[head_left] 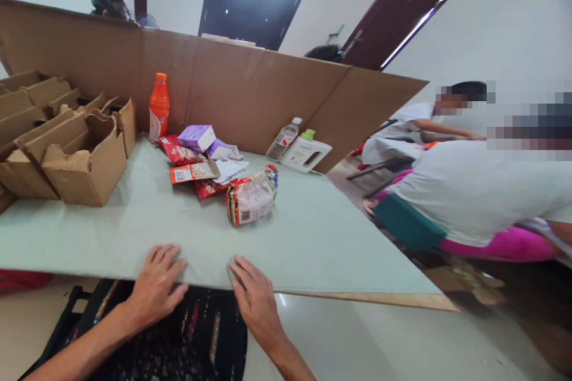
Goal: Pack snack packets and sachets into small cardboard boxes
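My left hand [158, 283] lies flat on the near edge of the pale green tabletop [322, 238], fingers spread. Beside it on the right, my right hand [255, 294] rests on the same edge, fingers stretched out and holding nothing. Beyond them, a clear plastic pack with red, colourful ends [252, 196] lies on its side. Behind that is a loose pile with an orange and white box [192, 172], red packets [181, 152], purple boxes [196, 137] and crumpled white paper [231, 169]. Parts of the pile hide one another.
Several open cardboard bins [96, 161] stand at the left. An orange bottle [159, 110] stands upright by the cardboard partition [250, 89]. A clear bottle [285, 140] leans beside a white jug with a green cap [306, 152]. Seated people [482, 190] are at the right.
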The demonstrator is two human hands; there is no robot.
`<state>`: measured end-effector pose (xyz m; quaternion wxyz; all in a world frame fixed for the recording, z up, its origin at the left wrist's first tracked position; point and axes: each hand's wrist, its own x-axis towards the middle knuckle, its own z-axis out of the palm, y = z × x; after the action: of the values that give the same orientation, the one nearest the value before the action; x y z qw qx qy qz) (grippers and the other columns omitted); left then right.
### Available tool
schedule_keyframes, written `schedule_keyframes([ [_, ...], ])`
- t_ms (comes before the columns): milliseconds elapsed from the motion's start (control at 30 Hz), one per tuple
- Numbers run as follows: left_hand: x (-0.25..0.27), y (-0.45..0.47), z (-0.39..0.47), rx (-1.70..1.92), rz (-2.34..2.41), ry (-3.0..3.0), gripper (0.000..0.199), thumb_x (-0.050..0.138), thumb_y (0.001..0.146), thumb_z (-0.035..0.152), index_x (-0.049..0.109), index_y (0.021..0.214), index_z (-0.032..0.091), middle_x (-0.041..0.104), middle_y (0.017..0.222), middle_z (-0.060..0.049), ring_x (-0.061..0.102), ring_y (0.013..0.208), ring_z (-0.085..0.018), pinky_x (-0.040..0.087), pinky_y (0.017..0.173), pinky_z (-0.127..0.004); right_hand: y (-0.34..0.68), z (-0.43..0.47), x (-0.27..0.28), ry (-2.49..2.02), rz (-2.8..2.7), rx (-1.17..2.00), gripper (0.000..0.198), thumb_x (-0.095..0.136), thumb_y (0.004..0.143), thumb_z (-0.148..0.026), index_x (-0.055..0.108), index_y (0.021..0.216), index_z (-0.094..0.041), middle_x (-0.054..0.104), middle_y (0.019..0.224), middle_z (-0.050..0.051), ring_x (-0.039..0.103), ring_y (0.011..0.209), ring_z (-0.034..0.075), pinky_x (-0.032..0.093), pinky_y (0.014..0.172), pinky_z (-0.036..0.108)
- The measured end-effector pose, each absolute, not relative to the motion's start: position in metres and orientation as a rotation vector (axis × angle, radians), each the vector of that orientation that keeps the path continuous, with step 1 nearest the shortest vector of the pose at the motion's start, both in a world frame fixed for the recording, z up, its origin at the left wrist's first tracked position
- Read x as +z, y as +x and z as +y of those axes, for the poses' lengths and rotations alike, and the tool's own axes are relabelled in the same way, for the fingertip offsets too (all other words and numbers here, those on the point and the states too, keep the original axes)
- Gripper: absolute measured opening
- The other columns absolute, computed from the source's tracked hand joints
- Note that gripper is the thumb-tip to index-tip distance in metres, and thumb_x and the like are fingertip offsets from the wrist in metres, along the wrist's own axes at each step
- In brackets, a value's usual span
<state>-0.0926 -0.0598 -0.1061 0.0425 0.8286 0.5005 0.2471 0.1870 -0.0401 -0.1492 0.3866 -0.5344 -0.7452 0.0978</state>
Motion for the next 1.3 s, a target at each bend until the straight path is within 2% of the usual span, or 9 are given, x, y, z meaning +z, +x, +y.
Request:
schedule_keyframes([
  [133,-0.111,-0.069,-0.090,0.547,1.304,2.601,0.059,0.078,0.081,0.030,0.064,0.138,0.021,0.046,0.163,-0.021,0.042,0.152,-0.040,0.031,0.126,-0.061,0.157,-0.068,-0.165,-1.326,-2.077,-0.033,0.051,0.047,0.099,-0.021,0.060,0.148,-0.025,0.063,0.151,0.013,0.056,0.141,0.034,0.043,0.116,0.058],
  [200,-0.111,-0.068,-0.099,0.476,1.243,2.605,0.055,0.079,0.081,0.026,0.065,0.134,0.020,0.037,0.169,-0.021,0.035,0.156,-0.041,0.026,0.129,-0.061,0.150,-0.070,-0.169,-1.334,-2.107,-0.106,0.057,0.047,0.098,-0.020,0.051,0.155,-0.022,0.058,0.155,0.015,0.052,0.145,0.035,0.038,0.119,0.060],
  [300,-0.110,-0.070,-0.110,0.425,1.225,2.577,0.051,0.078,0.085,0.022,0.064,0.133,0.016,0.031,0.171,-0.022,0.028,0.159,-0.042,0.020,0.130,-0.064,0.152,-0.066,-0.170,-1.335,-2.155,-0.150,0.059,0.046,0.098,-0.017,0.050,0.156,-0.021,0.058,0.156,0.014,0.050,0.146,0.033,0.036,0.120,0.058],
  [400,-0.119,-0.070,-0.120,0.385,1.208,2.521,0.045,0.075,0.095,0.032,0.063,0.136,0.018,0.043,0.164,-0.017,0.039,0.152,-0.040,0.032,0.123,-0.067,0.158,-0.060,-0.169,-1.312,-2.190,-0.149,0.058,0.046,0.096,-0.014,0.053,0.154,-0.019,0.058,0.156,0.015,0.050,0.146,0.032,0.035,0.121,0.055],
  [500,-0.140,-0.074,-0.124,0.327,1.187,2.417,0.040,0.070,0.101,0.039,0.063,0.135,0.019,0.059,0.146,-0.012,0.060,0.130,-0.032,0.052,0.109,-0.058,0.162,-0.057,-0.169,-1.296,-2.203,-0.132,0.059,0.048,0.094,-0.014,0.054,0.153,-0.018,0.056,0.157,0.015,0.048,0.148,0.031,0.033,0.123,0.053],
  [567,-0.156,-0.085,-0.122,0.309,1.212,2.325,0.037,0.069,0.102,0.038,0.064,0.133,0.019,0.063,0.140,-0.012,0.066,0.121,-0.029,0.057,0.102,-0.052,0.162,-0.055,-0.170,-1.289,-2.206,-0.118,0.061,0.050,0.092,-0.014,0.054,0.153,-0.018,0.055,0.159,0.014,0.045,0.150,0.031,0.031,0.124,0.053],
  [700,-0.172,-0.122,-0.114,0.313,1.251,2.145,0.036,0.068,0.103,0.038,0.064,0.132,0.018,0.065,0.134,-0.011,0.068,0.114,-0.028,0.061,0.096,-0.048,0.160,-0.052,-0.172,-1.259,-2.194,-0.113,0.063,0.052,0.089,-0.015,0.054,0.152,-0.019,0.055,0.159,0.013,0.045,0.150,0.030,0.029,0.125,0.053],
  [867,-0.173,-0.162,-0.116,0.427,1.252,1.979,0.037,0.069,0.102,0.039,0.064,0.132,0.017,0.066,0.133,-0.011,0.069,0.113,-0.028,0.061,0.095,-0.048,0.161,-0.045,-0.172,-1.186,-2.178,-0.128,0.060,0.052,0.088,-0.017,0.059,0.148,-0.018,0.061,0.153,0.015,0.053,0.143,0.032,0.037,0.121,0.055],
  [1300,-0.174,-0.172,-0.120,0.590,1.170,1.720,0.037,0.069,0.102,0.038,0.064,0.132,0.017,0.066,0.133,-0.011,0.068,0.114,-0.027,0.061,0.096,-0.049,0.184,-0.034,-0.167,-1.068,-2.161,0.088,0.049,0.054,0.088,-0.026,0.071,0.134,-0.021,0.069,0.142,0.015,0.062,0.136,0.031,0.045,0.116,0.059],
])
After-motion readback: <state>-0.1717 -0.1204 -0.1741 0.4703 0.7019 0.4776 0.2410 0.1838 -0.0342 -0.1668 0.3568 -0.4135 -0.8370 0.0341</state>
